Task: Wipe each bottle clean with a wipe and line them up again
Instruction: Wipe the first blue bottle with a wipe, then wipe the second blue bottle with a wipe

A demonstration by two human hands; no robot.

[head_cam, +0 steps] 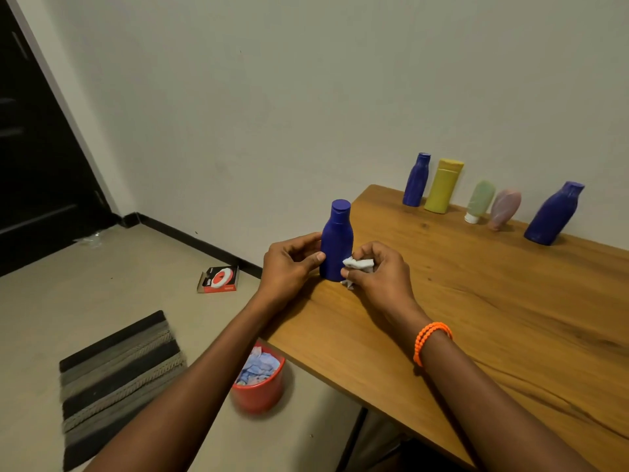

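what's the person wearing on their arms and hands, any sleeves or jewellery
Both forearms are bare, with no sleeves in view. The right wrist carries an orange beaded bracelet, looped in two strands. The left hand and right hand show no gloves, rings or watch.

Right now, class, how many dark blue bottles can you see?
3: one held at the table's near corner, one at the row's left end, one at its right end.
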